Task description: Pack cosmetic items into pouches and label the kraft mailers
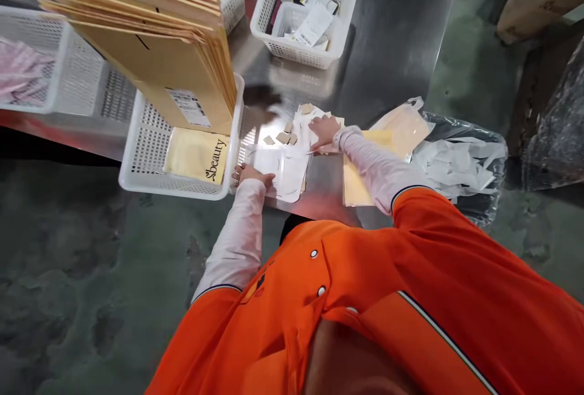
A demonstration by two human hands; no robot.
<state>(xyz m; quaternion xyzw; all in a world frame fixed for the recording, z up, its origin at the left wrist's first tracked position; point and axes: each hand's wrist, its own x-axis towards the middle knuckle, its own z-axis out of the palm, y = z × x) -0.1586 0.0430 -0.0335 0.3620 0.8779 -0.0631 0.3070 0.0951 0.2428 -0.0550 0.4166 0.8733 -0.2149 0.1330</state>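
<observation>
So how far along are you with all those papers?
Looks done: white paper scraps heaped in a plastic bag. In hand: your left hand presses a white sheet, and your right hand rests on paper near small tan pieces. Left: a thick stack of kraft envelopes looks untouched.

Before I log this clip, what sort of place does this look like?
Likely a packing station in a warehouse: a stainless steel table, white plastic baskets, a stack of kraft mailers with a barcode label, and a worn concrete floor.
</observation>
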